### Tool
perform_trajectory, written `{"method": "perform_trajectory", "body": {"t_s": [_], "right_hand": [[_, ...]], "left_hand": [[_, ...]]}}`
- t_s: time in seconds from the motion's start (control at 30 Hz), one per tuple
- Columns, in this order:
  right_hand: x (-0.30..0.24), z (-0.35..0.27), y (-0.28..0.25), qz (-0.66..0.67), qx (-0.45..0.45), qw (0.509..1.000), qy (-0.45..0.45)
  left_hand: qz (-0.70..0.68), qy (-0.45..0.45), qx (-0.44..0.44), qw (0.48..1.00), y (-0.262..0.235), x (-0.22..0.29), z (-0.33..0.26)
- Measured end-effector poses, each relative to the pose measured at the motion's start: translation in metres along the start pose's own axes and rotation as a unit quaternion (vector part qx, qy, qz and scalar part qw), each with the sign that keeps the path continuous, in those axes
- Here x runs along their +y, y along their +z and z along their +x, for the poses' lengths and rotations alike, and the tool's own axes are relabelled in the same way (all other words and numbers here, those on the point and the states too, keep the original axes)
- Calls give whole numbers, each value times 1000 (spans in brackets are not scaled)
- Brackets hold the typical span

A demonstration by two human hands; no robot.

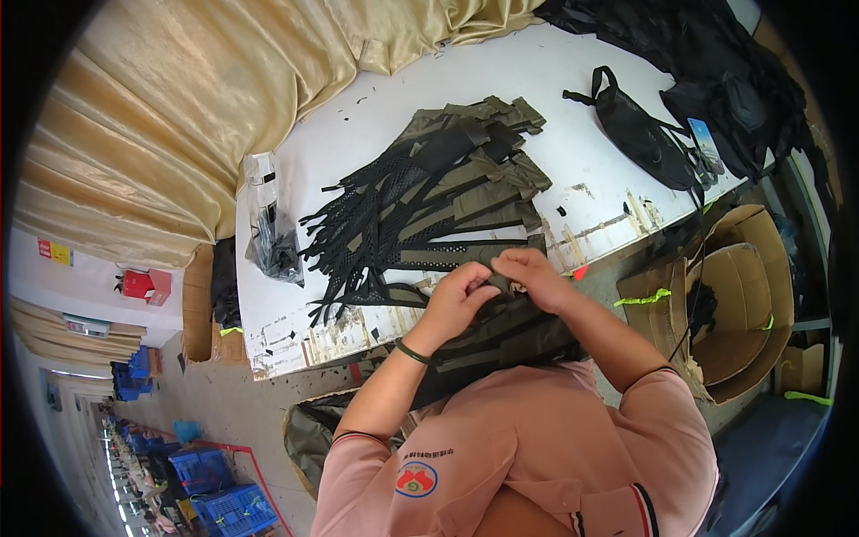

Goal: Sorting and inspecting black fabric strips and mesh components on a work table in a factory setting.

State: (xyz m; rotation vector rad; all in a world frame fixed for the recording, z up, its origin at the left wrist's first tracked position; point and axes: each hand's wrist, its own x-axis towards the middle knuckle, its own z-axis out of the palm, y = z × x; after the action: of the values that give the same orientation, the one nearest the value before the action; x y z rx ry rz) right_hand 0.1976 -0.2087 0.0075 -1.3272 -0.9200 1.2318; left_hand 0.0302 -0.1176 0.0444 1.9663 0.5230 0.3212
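My left hand (460, 299), with a dark band at its wrist, and my right hand (531, 274) come close together over the table's near edge. Both have their fingers pinched on a dark olive fabric piece (506, 287), mostly hidden by the fingers. Just beyond them, a fanned pile of olive and black mesh fabric pieces (465, 183) with dark straps lies on the white table (344, 112). More dark olive fabric (523, 333) hangs in front of me, below my hands.
At the table's left stands a clear plastic bag (276, 251) with dark contents. A black pouch with straps (640, 134) and a heap of black cloth (734, 98) lie at the right. Open cardboard boxes (761, 268) stand right of the table; a gold curtain (179, 116) borders its far side.
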Motion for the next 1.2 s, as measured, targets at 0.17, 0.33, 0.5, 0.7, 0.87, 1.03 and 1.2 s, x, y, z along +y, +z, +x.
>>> {"method": "perform_trajectory", "body": {"t_s": [0.17, 0.33, 0.5, 0.7, 0.87, 1.03, 1.2], "right_hand": [[-5, -13, -18, 192, -136, 972, 14], [-4, -19, -10, 342, -188, 920, 36], [7, -16, -8, 131, -51, 990, -19], [-4, -11, -11, -122, 157, 967, -163], [-26, -17, 4, -54, 4, 991, -119], [-23, -17, -4, -11, -28, 999, -40], [-36, -21, -4, 20, 9, 1000, 0]], "left_hand": [[-144, 24, 45, 988, -16, -6, 5], [-91, 83, 41, 992, -19, 0, 9], [-178, -10, -30, 983, -19, 17, 8], [-115, -112, -27, 987, -15, 3, 6], [-184, -174, -12, 967, -16, -5, 5], [-282, -218, -75, 931, -13, 4, -3], [-295, -168, -165, 926, -5, -7, -20]]}}
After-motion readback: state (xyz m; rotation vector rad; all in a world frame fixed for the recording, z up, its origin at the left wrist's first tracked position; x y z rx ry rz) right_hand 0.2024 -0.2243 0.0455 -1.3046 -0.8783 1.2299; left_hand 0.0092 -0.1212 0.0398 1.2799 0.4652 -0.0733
